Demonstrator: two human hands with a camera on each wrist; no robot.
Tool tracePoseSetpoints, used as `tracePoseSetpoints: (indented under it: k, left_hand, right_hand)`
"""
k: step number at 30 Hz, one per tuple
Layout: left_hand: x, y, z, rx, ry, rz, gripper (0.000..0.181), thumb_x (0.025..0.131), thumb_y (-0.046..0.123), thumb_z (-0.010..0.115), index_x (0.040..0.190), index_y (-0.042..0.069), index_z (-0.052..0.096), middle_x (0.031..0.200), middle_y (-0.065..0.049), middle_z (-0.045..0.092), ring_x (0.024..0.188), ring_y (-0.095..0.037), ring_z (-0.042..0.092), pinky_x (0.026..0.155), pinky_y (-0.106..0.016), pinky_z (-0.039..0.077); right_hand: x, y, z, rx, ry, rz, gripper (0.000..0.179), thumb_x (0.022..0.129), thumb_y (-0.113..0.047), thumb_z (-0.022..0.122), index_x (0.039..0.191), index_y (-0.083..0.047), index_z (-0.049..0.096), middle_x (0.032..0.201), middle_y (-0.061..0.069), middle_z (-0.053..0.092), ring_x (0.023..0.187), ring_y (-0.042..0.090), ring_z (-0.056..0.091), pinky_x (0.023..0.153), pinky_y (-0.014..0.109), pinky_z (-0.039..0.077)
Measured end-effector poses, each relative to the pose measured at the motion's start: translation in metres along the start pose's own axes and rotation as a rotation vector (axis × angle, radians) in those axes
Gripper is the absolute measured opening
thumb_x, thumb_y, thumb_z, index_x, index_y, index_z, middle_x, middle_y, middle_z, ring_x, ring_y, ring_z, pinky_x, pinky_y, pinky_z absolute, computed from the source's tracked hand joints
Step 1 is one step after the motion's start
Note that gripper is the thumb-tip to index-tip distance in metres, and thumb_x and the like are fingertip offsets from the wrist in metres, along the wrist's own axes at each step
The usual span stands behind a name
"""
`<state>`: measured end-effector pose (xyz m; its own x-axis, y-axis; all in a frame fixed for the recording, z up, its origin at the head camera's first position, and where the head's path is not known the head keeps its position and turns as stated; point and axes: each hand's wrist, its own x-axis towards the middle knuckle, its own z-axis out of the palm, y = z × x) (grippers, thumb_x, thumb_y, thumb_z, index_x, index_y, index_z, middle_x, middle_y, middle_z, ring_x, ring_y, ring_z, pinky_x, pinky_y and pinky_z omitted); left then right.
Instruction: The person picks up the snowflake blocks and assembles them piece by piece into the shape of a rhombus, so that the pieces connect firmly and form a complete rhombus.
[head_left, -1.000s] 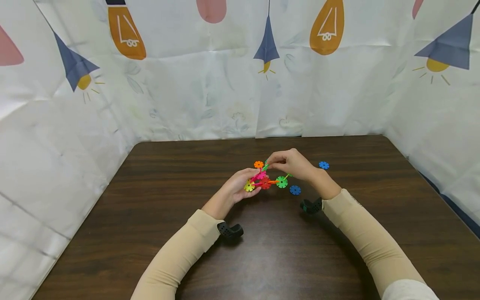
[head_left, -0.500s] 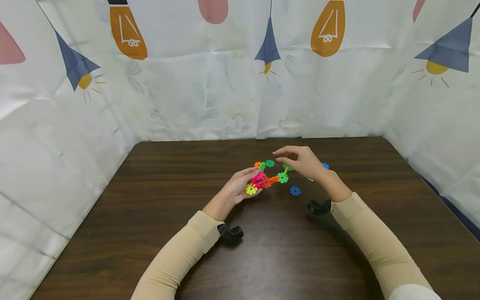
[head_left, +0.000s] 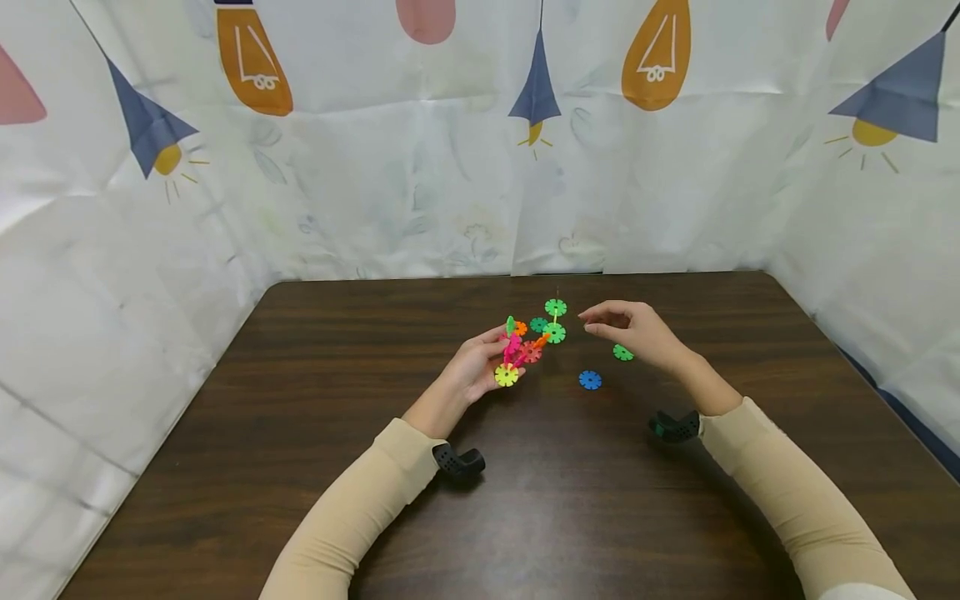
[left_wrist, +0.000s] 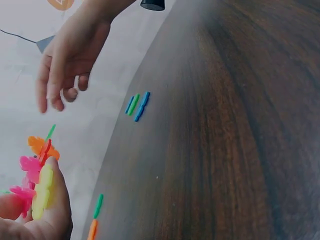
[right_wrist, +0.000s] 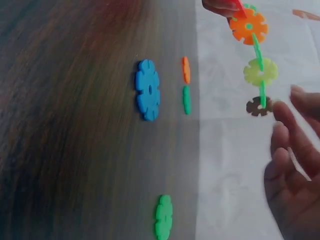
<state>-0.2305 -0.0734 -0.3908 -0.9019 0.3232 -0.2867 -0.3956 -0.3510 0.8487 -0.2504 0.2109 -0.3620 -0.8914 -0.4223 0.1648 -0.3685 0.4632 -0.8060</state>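
My left hand (head_left: pixel 472 371) grips a joined chain of notched plastic snowflake discs. Its yellow disc (head_left: pixel 506 375) lies against the thumb, with pink discs (left_wrist: pixel 31 168) beside it. From there the chain runs on through red, orange and green discs (head_left: pixel 555 332), rising toward the right. A brown disc (head_left: pixel 557 293) forms the far end, seen nearly edge-on from the head. My right hand (head_left: pixel 633 329) hovers just right of that end, fingers loosely bent and holding nothing. In the right wrist view its fingertips are close beside the brown disc.
Loose on the dark wooden table (head_left: pixel 375 517) lie a blue disc (head_left: pixel 590 380), a green disc (head_left: pixel 622 352), an orange disc (head_left: pixel 521 328) and a teal disc (head_left: pixel 538 324). Another blue disc (left_wrist: pixel 129 104) shows in the left wrist view. A patterned white curtain (head_left: pixel 337 192) surrounds the table.
My right hand has let go of the chain's left part and moved right. The chain has turned in my left hand, so its green end now points upward.
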Motion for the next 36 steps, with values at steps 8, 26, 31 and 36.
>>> tracePoseSetpoints:
  k: [8, 26, 31, 36]
  left_hand:
    - [-0.001, 0.001, 0.001, -0.091, 0.038, 0.006, 0.053, 0.109, 0.006, 0.034, 0.162, 0.009, 0.030, 0.160, -0.019, 0.036, 0.137, -0.038, 0.044, 0.112, -0.057, 0.036]
    - [-0.004, 0.001, 0.001, -0.078, 0.078, 0.043, 0.056, 0.102, 0.016, 0.037, 0.157, 0.004, 0.037, 0.127, -0.011, 0.053, 0.106, -0.024, 0.051, 0.075, -0.033, 0.049]
    - [-0.004, 0.001, 0.001, -0.071, 0.073, 0.044, 0.056, 0.105, 0.029, 0.039, 0.155, 0.003, 0.037, 0.124, -0.009, 0.053, 0.098, -0.022, 0.051, 0.072, -0.031, 0.049]
    - [-0.005, 0.001, 0.002, -0.057, 0.087, 0.033, 0.054, 0.108, 0.035, 0.044, 0.152, 0.003, 0.040, 0.123, -0.008, 0.054, 0.098, -0.021, 0.051, 0.070, -0.029, 0.049]
  right_hand:
    - [0.000, 0.017, -0.002, -0.010, -0.243, 0.109, 0.031, 0.101, -0.017, 0.068, 0.125, 0.002, 0.068, 0.113, 0.013, 0.070, 0.103, 0.029, 0.063, 0.089, 0.043, 0.050]
    - [0.001, 0.020, 0.012, -0.209, -0.432, 0.130, 0.027, 0.092, -0.016, 0.079, 0.112, -0.005, 0.066, 0.090, 0.002, 0.057, 0.082, 0.022, 0.051, 0.074, 0.036, 0.040]
    - [0.000, 0.021, 0.013, -0.199, -0.427, 0.129, 0.022, 0.092, -0.015, 0.078, 0.106, -0.005, 0.065, 0.092, 0.003, 0.056, 0.084, 0.022, 0.050, 0.074, 0.037, 0.040]
    - [-0.001, 0.022, 0.014, -0.201, -0.403, 0.127, 0.025, 0.091, -0.016, 0.080, 0.103, -0.006, 0.061, 0.090, 0.004, 0.058, 0.083, 0.022, 0.052, 0.073, 0.037, 0.042]
